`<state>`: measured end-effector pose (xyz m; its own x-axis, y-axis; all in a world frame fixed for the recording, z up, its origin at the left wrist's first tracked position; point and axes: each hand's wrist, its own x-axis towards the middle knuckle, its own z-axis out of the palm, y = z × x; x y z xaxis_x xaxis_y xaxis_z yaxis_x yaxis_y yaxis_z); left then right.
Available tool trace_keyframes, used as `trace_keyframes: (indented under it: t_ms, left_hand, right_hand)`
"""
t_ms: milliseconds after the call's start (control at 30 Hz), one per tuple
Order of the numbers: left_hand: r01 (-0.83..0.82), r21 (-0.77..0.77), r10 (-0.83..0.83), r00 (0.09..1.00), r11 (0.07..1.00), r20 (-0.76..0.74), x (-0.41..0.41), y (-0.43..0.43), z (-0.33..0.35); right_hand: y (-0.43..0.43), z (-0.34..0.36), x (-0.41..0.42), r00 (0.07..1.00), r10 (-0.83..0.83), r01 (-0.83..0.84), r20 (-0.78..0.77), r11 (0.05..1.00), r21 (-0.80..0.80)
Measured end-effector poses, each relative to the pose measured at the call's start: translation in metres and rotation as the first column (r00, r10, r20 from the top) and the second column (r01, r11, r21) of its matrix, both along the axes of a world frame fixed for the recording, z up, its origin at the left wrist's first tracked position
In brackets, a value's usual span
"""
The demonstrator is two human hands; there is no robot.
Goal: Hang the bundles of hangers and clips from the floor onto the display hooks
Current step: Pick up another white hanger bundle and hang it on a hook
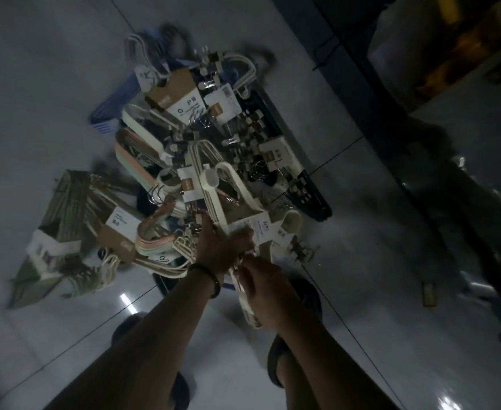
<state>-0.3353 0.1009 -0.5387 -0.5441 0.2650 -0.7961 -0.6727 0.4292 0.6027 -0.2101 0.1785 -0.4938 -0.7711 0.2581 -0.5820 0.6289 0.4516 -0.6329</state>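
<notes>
Hanger bundles [202, 161]: lying in a big pile on the shiny tile floor [51, 69].
Cream hangers [245, 306]: sitting in one hand, at the near edge of the pile.
Right hand [262, 287]: curling its fingers round the cream hangers.
Left hand [218, 247]: reaching into the pile; too dark to tell if it is gripping.
Green bundle [63, 220]: lying at the left side.

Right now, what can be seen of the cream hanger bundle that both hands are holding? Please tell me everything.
The cream hanger bundle is a stack of several pale, plastic-looking hangers pressed together, with a white paper label near its middle. It lies slanted on top of the pile on the tiled floor. The left hand grips it beside the label; the right hand holds its near end. The picture is dark and blurred, so finer details are unclear.
</notes>
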Motion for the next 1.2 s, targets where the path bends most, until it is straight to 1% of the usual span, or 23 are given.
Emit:
trace_keyframes:
  t_ms: [67,133,167,200,233,267,333,400,500,533,600,667,700,800,900,933,967,1000,1033,1067,1100,1133,1200]
  left_hand:
    - [0.066,0.015,-0.066,0.997,0.998,-0.033,-0.001,0.004,0.030]
    - [0.127,0.038,-0.121,0.986,0.991,-0.117,-0.007,0.015,0.081]
    - [0.162,0.047,-0.152,0.973,0.986,-0.172,-0.011,0.020,0.110]
    - [0.205,0.054,-0.188,0.954,0.977,-0.234,-0.016,0.025,0.140]
    - [0.247,0.052,-0.220,0.926,0.968,-0.306,-0.020,0.031,0.176]
    - [0.276,0.047,-0.239,0.895,0.960,-0.377,-0.024,0.037,0.211]
    - [0.306,0.028,-0.258,0.844,0.951,-0.470,-0.031,0.048,0.291]
    - [0.378,-0.007,-0.316,0.764,0.926,-0.562,-0.037,0.053,0.366]
    - [0.473,-0.124,-0.427,0.614,0.872,-0.664,-0.048,0.051,0.468]
    - [0.510,-0.154,-0.443,0.512,0.846,-0.736,-0.055,0.051,0.502]
    - [0.606,-0.141,-0.334,0.217,0.783,-0.917,-0.065,0.046,0.568]
    - [0.760,-0.158,-0.231,-0.011,0.630,-0.973,-0.073,0.040,0.619]
    - [0.789,-0.171,-0.198,-0.064,0.590,-0.978,-0.079,0.039,0.639]
    - [0.741,-0.182,-0.229,-0.040,0.646,-0.973,-0.085,0.034,0.708]
    - [0.543,-0.287,-0.175,-0.249,0.789,-0.953,-0.071,0.027,0.748]
    - [0.445,-0.208,-0.139,-0.182,0.871,-0.973,-0.065,0.024,0.755]
    - [0.377,-0.045,-0.068,0.047,0.925,-0.997,-0.058,0.023,0.762]
    - [0.308,0.196,0.056,0.411,0.931,-0.910,-0.051,0.023,0.772]
    - [0.187,0.436,0.166,0.739,0.880,-0.653,-0.043,0.025,0.787]
    - [0.072,0.603,0.177,0.922,0.795,-0.345,-0.035,0.027,0.803]
    - [0.015,0.713,0.050,0.996,0.701,-0.070,-0.025,0.031,0.819]
    - [0.043,0.771,-0.116,0.992,0.635,0.040,-0.016,0.035,0.835]
    - [0.228,0.777,-0.305,0.951,0.587,-0.049,0.003,0.044,0.862]
  right_hand:
    - [0.014,0.030,0.006,0.991,-0.134,0.132,-0.025,0.989,-0.065]
    - [0.035,0.071,0.004,0.915,-0.404,0.401,0.008,0.903,-0.156]
    - [0.051,0.094,0.000,0.805,-0.582,0.589,0.110,0.766,-0.258]
    - [0.069,0.119,-0.007,0.667,-0.686,0.739,0.292,0.556,-0.382]
    - [0.089,0.149,-0.013,0.565,-0.676,0.811,0.472,0.350,-0.470]
    - [0.108,0.183,-0.020,0.521,-0.622,0.827,0.584,0.197,-0.527]
    - [0.140,0.258,-0.031,0.491,-0.539,0.811,0.685,-0.003,-0.584]
    - [0.164,0.337,-0.040,0.520,-0.509,0.761,0.685,-0.088,-0.643]
    - [0.184,0.459,-0.054,0.689,-0.488,0.616,0.536,0.005,-0.787]
    - [0.189,0.500,-0.059,0.728,-0.467,0.561,0.502,-0.014,-0.828]
    - [0.192,0.568,-0.069,0.779,-0.442,0.500,0.446,0.009,-0.866]
    - [0.182,0.631,-0.071,0.844,-0.411,0.436,0.344,0.153,-0.887]
    - [0.173,0.659,-0.069,0.870,-0.398,0.391,0.290,0.200,-0.898]
    - [0.148,0.698,-0.060,0.862,-0.478,0.365,0.167,0.359,-0.859]
    - [0.116,0.743,-0.047,0.783,-0.621,0.382,0.034,0.437,-0.814]
    - [0.107,0.758,-0.041,0.748,-0.664,0.389,-0.008,0.448,-0.805]
    - [0.098,0.772,-0.033,0.699,-0.714,0.417,-0.043,0.456,-0.786]
    - [0.090,0.785,-0.025,0.641,-0.764,0.447,-0.072,0.447,-0.775]
    - [0.084,0.793,-0.017,0.586,-0.804,0.475,-0.101,0.442,-0.761]
    - [0.076,0.802,-0.008,0.553,-0.822,0.484,-0.140,0.454,-0.748]
    - [0.067,0.812,0.000,0.518,-0.835,0.490,-0.186,0.468,-0.735]
    - [0.057,0.822,0.009,0.471,-0.853,0.516,-0.226,0.474,-0.713]
    - [0.044,0.839,0.033,0.368,-0.874,0.588,-0.318,0.484,-0.648]
